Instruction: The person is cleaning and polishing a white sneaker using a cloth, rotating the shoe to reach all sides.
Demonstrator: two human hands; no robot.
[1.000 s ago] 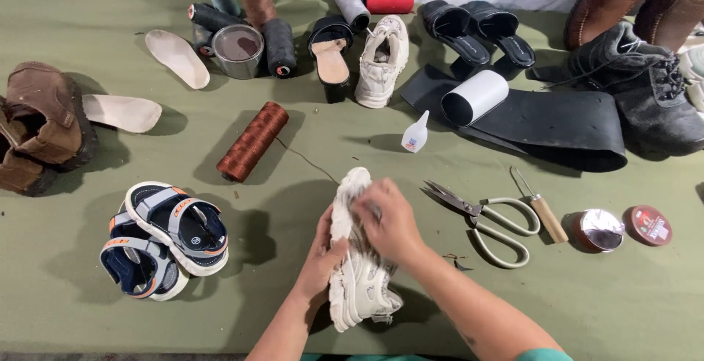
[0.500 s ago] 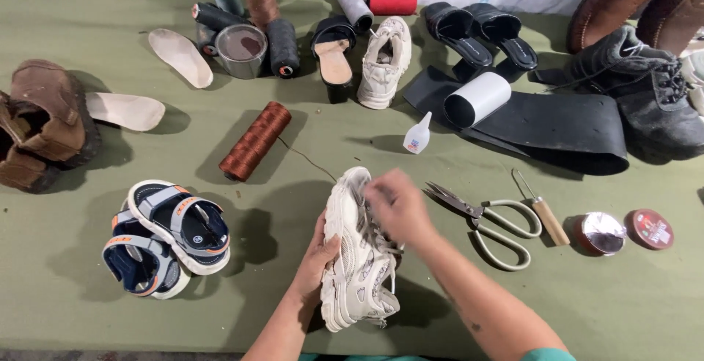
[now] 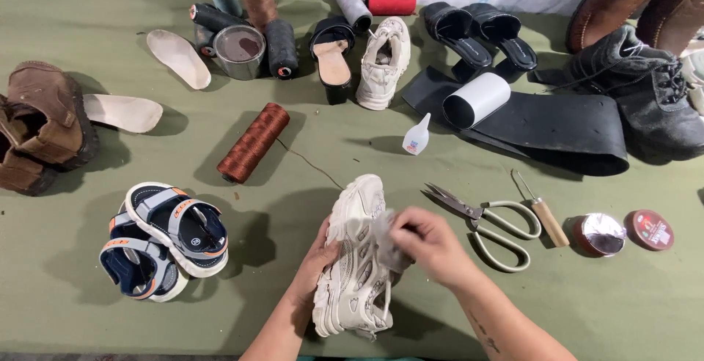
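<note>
Cream sneaker [image 3: 352,258] — left hand [image 3: 317,258] steadying, right hand [image 3: 429,247] pressing cloth [image 3: 386,242]

Scissors [image 3: 490,223] and awl [image 3: 544,215] right; brown thread spool [image 3: 253,143] centre; sandals [image 3: 163,241] left; glue bottle [image 3: 416,135].
</note>
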